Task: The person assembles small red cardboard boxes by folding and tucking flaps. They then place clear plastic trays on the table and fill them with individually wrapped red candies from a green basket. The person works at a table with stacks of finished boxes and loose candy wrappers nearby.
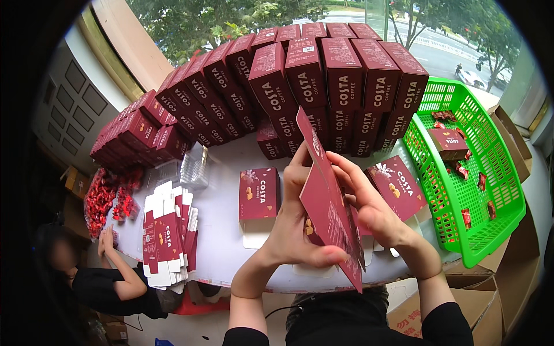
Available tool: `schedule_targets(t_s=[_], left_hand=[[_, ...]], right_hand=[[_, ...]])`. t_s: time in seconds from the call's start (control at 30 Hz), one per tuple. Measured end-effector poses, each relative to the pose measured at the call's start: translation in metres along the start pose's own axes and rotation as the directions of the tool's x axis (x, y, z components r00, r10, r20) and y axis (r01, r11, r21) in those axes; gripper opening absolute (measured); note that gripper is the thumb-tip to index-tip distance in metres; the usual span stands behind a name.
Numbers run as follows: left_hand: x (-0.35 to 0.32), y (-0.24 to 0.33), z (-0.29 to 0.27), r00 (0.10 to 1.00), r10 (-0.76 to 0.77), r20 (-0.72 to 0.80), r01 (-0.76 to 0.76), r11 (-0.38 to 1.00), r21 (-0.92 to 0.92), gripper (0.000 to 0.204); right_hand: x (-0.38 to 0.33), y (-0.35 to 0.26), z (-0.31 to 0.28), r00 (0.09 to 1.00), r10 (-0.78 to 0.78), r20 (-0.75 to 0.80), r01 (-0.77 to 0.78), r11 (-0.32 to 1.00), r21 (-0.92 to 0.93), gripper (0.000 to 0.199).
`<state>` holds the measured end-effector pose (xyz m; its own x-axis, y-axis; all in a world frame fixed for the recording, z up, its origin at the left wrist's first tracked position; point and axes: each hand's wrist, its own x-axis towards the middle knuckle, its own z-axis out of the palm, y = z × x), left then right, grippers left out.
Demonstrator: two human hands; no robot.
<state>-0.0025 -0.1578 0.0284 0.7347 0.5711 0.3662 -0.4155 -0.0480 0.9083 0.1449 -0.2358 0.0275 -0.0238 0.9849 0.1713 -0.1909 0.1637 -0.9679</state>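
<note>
Between my two hands a maroon cardboard carton [332, 210] is held up on edge above the table, its printed panels angled away from each other. My left hand [288, 230] grips its left side, thumb across the lower part and fingers behind the panel. On the other side, my right hand [375, 210] has its fingers against the carton; the card hides part of their grip. A maroon box [259, 195] with a white flap toward me sits left of my hands. Another maroon box [397, 185] lies just beyond my right hand.
Stacked maroon boxes [344, 75] line the table's far side by the window. Flat cartons [167, 236] pile up at left, near clear plastic trays [195, 166] and red packets [101, 199]. A green basket [479, 242] stands right. Another person [124, 282] works at far left.
</note>
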Motion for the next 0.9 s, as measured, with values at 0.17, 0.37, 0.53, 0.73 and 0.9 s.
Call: schedule_targets(t_s=[0.17, 0.37, 0.53, 0.73, 0.9], left_hand=[[0.005, -0.011, -0.009, 0.984, 0.155, -0.088, -0.150, 0.987, 0.057, 0.074], [0.016, 0.002, -0.003, 0.955, 0.174, -0.238, -0.169, 0.985, 0.040, 0.091], [0.017, -0.004, -0.017, 0.975, 0.123, -0.185, -0.129, 0.992, -0.016, 0.089], [0.009, 0.005, -0.013, 0.996, -0.065, -0.057, 0.065, 0.998, -0.008, 0.078], [0.014, -0.006, -0.001, 0.930, 0.298, -0.216, -0.242, 0.937, 0.251, 0.049]], right_hand=[[-0.004, -0.004, -0.001, 0.984, -0.111, 0.139, 0.142, 0.961, -0.239, 0.135], [-0.005, -0.013, -0.004, 0.998, -0.067, 0.004, 0.067, 0.982, -0.178, 0.103], [-0.005, -0.015, -0.010, 0.990, -0.138, -0.021, 0.136, 0.986, -0.099, 0.074], [-0.006, -0.020, -0.027, 0.983, -0.180, -0.034, 0.177, 0.981, -0.075, 0.076], [0.003, 0.003, -0.014, 0.845, -0.461, -0.270, 0.359, 0.864, -0.354, 0.085]])
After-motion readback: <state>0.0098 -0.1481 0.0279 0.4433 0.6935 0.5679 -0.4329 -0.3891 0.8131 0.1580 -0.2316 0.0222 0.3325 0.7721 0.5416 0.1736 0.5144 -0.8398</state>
